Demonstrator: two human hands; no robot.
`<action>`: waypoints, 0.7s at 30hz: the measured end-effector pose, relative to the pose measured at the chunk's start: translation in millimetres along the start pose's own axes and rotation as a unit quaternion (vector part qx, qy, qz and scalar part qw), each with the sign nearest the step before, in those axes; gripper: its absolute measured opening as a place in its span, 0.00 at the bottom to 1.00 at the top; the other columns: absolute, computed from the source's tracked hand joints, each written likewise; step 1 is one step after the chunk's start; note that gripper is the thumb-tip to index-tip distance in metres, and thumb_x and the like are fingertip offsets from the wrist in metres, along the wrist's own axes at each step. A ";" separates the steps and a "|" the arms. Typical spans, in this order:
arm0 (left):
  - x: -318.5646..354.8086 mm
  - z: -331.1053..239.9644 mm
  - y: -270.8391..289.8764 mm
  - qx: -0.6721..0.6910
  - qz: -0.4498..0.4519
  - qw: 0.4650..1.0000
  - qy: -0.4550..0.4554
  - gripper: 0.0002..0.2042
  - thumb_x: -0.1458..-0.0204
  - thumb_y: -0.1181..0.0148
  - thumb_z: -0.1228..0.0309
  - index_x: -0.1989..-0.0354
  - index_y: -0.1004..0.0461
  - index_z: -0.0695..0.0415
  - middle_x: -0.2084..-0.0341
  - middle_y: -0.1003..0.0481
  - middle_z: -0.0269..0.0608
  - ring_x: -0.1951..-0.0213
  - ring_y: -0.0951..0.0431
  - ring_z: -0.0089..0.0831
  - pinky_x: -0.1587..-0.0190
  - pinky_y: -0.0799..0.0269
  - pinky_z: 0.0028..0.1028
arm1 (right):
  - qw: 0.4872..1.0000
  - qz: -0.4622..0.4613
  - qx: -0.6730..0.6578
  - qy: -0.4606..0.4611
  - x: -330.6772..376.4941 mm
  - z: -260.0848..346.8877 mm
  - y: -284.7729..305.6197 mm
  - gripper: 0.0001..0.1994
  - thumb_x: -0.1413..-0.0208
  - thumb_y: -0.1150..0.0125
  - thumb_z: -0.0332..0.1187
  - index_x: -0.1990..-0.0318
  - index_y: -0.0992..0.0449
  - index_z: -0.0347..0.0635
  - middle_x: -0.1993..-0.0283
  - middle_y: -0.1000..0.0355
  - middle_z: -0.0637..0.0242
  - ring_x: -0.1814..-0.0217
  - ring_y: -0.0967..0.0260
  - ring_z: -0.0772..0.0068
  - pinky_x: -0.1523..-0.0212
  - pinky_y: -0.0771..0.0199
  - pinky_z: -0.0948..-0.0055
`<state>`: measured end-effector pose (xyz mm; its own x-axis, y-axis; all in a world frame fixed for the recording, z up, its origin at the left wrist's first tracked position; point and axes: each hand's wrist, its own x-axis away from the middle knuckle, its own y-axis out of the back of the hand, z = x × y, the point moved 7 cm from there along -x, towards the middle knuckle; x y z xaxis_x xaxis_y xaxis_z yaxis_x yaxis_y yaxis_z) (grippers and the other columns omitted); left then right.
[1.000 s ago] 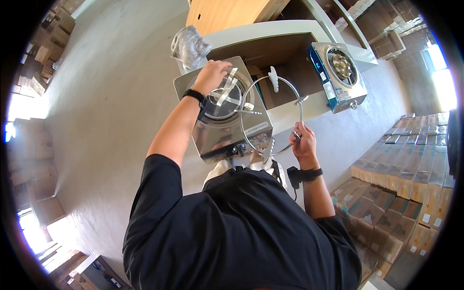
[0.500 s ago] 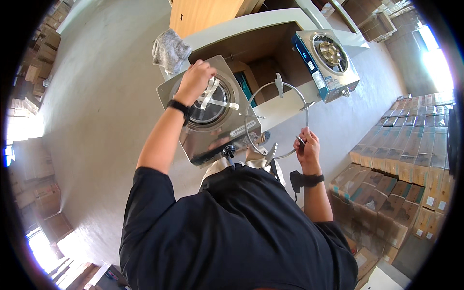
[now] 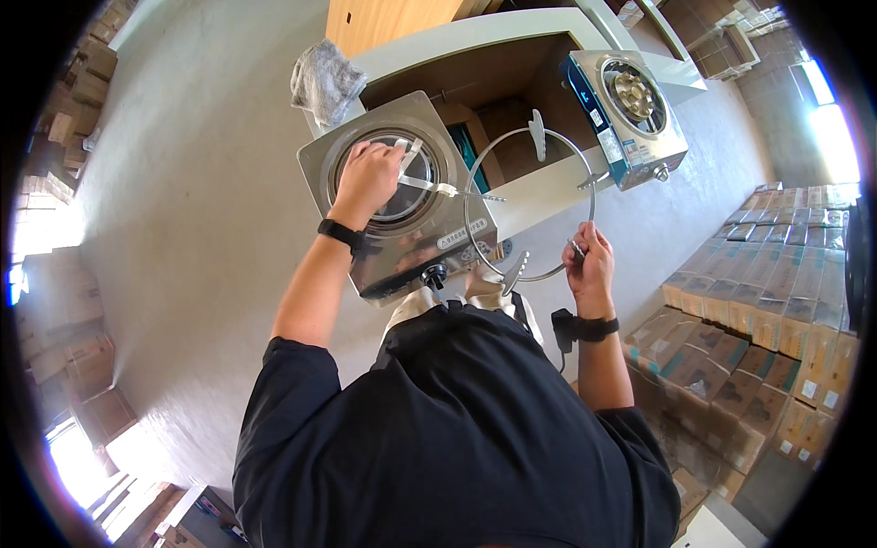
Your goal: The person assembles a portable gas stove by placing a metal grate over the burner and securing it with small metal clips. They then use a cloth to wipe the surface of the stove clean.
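A silver gas stove (image 3: 393,111) with a round burner well sits at the counter's near left. White strips (image 3: 416,184) lie across the well. My left hand (image 3: 368,180) is closed over the well, its fingertips on the strips. On the right, my right hand (image 3: 589,260) grips a metal pot-support ring (image 3: 537,137) by one of its prongs. The ring is held up in the air, several prongs around it, its left edge overlapping the stove's right corner in view. The fingertips of my left hand are partly hidden by the hand itself.
A grey cloth (image 3: 326,82) hangs over the counter's left end. A second stove (image 3: 650,151) with a brass-coloured burner stands on the right end. Between them opens a dark counter recess (image 3: 521,68). Stacked cartons (image 3: 749,283) line the right side; more boxes stand at far left.
My left hand has drawn nearer over the well, and the white strips have shifted. The ring in my right hand has moved slightly right. The view has shifted slightly.
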<state>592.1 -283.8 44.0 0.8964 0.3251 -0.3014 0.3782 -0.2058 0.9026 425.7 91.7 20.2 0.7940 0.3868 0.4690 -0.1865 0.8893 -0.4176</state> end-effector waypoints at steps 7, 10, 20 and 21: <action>-6.1 -13.6 6.7 -0.063 -0.053 0.996 0.032 0.10 0.46 0.39 0.72 0.56 0.21 0.54 0.62 0.18 0.34 0.50 0.21 0.36 0.40 0.31 0.39 | 0.999 -0.034 0.003 0.019 6.6 0.0 11.0 0.13 0.26 0.44 0.39 0.63 0.27 0.40 0.77 0.39 0.74 0.81 0.37 0.71 0.78 0.33 0.71; -0.4 -6.2 2.9 -0.080 -0.050 0.994 0.048 0.10 0.43 0.40 0.71 0.54 0.18 0.56 0.55 0.18 0.36 0.46 0.23 0.38 0.39 0.31 0.41 | 0.999 -0.046 0.010 0.028 9.8 3.7 19.2 0.13 0.26 0.44 0.38 0.63 0.27 0.40 0.77 0.40 0.73 0.81 0.38 0.71 0.78 0.32 0.70; 30.2 -18.2 -0.1 -0.072 -0.077 0.994 0.032 0.10 0.45 0.37 0.71 0.56 0.19 0.57 0.48 0.19 0.38 0.42 0.25 0.39 0.34 0.35 0.42 | 0.996 -0.074 0.011 0.045 8.5 6.9 19.8 0.14 0.26 0.45 0.38 0.65 0.27 0.40 0.77 0.40 0.72 0.81 0.39 0.72 0.78 0.32 0.70; 32.0 -20.3 0.7 -0.069 -0.081 0.994 0.032 0.10 0.45 0.38 0.72 0.55 0.19 0.57 0.48 0.19 0.38 0.41 0.25 0.39 0.34 0.35 0.42 | 0.996 -0.073 0.012 0.043 8.4 7.0 17.2 0.14 0.26 0.45 0.38 0.65 0.27 0.39 0.77 0.40 0.72 0.81 0.39 0.72 0.78 0.32 0.70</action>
<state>616.3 -254.8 41.3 0.8081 0.4033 -0.4293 0.4766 -0.0196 0.8789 425.1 111.9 22.3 0.8606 0.2306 0.4540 -0.0775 0.9405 -0.3309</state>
